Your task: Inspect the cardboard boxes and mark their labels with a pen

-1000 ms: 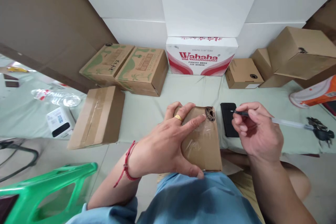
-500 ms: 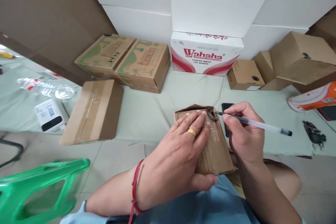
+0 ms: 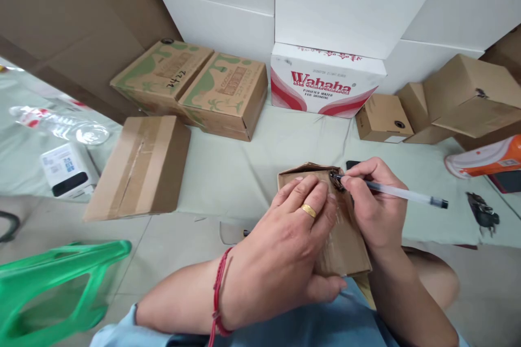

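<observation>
Cardboard box (image 3: 345, 241) in head view, right below the left hand (image 3: 285, 244): four fingers pressed together on its top, thumb splayed off at the near edge. Right hand (image 3: 378, 206) pinches a pen (image 3: 402, 193) near its tip between thumb and fingers. Tip is at the dark ragged patch (image 3: 337, 183) just right of the left fingertips; can't tell if it touches. Black slab (image 3: 353, 164) mostly hidden behind the right fingers, keys (image 3: 483, 214) well out to their right. Wahaha box (image 3: 325, 84) beyond both hands' fingers, taped box (image 3: 138, 168) well left of the left fingers
</observation>
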The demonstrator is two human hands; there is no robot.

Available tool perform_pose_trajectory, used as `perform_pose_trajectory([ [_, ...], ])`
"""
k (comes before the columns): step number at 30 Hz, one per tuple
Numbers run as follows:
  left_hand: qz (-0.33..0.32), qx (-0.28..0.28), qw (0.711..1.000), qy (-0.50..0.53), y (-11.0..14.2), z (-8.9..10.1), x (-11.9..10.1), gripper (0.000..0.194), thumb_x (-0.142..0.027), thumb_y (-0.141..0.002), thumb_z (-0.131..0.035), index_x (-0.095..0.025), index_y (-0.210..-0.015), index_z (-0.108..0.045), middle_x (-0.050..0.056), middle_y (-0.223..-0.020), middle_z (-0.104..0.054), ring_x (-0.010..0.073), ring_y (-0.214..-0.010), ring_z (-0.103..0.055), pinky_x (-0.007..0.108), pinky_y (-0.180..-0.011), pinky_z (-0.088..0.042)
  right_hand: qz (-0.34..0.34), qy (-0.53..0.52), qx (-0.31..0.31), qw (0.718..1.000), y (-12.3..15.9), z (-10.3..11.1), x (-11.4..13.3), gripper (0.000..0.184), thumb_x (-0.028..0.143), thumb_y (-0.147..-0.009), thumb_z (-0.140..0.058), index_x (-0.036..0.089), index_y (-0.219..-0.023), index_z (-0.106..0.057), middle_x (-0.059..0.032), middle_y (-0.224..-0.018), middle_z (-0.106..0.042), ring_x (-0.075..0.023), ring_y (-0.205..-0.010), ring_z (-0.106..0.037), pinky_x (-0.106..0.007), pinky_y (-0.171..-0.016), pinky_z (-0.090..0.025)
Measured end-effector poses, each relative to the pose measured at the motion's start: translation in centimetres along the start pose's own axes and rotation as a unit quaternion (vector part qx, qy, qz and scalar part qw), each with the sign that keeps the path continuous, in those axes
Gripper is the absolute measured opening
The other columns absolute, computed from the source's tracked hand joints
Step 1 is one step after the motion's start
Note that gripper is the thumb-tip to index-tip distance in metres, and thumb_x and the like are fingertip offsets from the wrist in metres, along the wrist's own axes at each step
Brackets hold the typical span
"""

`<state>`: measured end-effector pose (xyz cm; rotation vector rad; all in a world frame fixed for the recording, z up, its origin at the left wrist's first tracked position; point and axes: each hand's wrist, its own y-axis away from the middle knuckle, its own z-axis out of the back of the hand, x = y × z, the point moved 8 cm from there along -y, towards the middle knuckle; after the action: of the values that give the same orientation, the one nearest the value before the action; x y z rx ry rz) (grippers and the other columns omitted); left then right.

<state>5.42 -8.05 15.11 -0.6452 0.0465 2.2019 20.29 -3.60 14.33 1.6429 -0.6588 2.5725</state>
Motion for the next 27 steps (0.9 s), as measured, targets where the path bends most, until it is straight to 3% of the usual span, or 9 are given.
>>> perform_pose_trajectory([
  [7, -0.004, -0.007, 1.000, -0.004, 0.1, -0.1, 0.2, 0.106, -0.067, -0.074, -0.090, 0.000, -0.150, -0.057, 0.030, -0.156, -0.058, 0.0491, -0.155, -0.047, 0.061, -0.131, -0.039, 0.010, 0.016, 0.015, 1.000, 0.6, 0.8, 0.0, 0.015, 0.015, -0.083, -0.066, 0.022, -0.070, -0.064, 0.0070, -0.060, -0.058, -0.0093, -0.055, -0.048, -0.023, -0.052, -0.038],
  [12, -0.005, -0.008, 1.000, -0.003, 0.2, -0.2, 0.2, 0.103, -0.066, -0.074, -0.090, -0.001, -0.148, -0.059, 0.029, -0.155, -0.059, 0.0496, -0.154, -0.048, 0.061, -0.131, -0.040, 0.031, 0.036, -0.019, 0.999, 0.8, 1.7, 0.1, 0.016, 0.013, -0.084, -0.068, 0.022, -0.071, -0.064, 0.0072, -0.061, -0.056, -0.0097, -0.056, -0.046, -0.023, -0.053, -0.037],
  [21, -0.006, -0.012, 1.000, 0.009, 0.2, 0.0, 0.1, 0.107, -0.065, -0.073, -0.093, 0.002, -0.149, -0.057, 0.030, -0.154, -0.058, 0.0496, -0.154, -0.047, 0.060, -0.133, -0.038, 0.034, 0.053, 0.006, 0.998, 0.0, 0.1, 0.1, 0.012, 0.019, -0.087, -0.070, 0.023, -0.077, -0.066, 0.0057, -0.064, -0.060, -0.0115, -0.055, -0.049, -0.025, -0.054, -0.040],
  [25, -0.003, -0.034, 0.999, 0.023, 0.4, 0.1, 0.3, 0.096, -0.062, -0.073, -0.094, -0.002, -0.141, -0.063, 0.028, -0.150, -0.059, 0.0490, -0.149, -0.049, 0.062, -0.126, -0.045, 0.083, 0.037, -0.092, 0.992, 1.1, 2.8, 0.0, 0.007, 0.021, -0.091, -0.073, 0.023, -0.085, -0.070, 0.0032, -0.073, -0.065, -0.0140, -0.063, -0.057, -0.028, -0.061, -0.044],
  [27, -0.006, -0.049, 0.998, 0.034, 0.8, 0.3, 0.3, 0.083, -0.061, -0.077, -0.093, -0.006, -0.134, -0.067, 0.025, -0.142, -0.064, 0.0457, -0.140, -0.055, 0.061, -0.118, -0.051, 0.096, 0.078, -0.145, 0.982, 1.5, 4.8, -1.2, 0.004, 0.026, -0.093, -0.075, 0.023, -0.094, -0.073, 0.0012, -0.080, -0.069, -0.0162, -0.069, -0.062, -0.030, -0.068, -0.048],
])
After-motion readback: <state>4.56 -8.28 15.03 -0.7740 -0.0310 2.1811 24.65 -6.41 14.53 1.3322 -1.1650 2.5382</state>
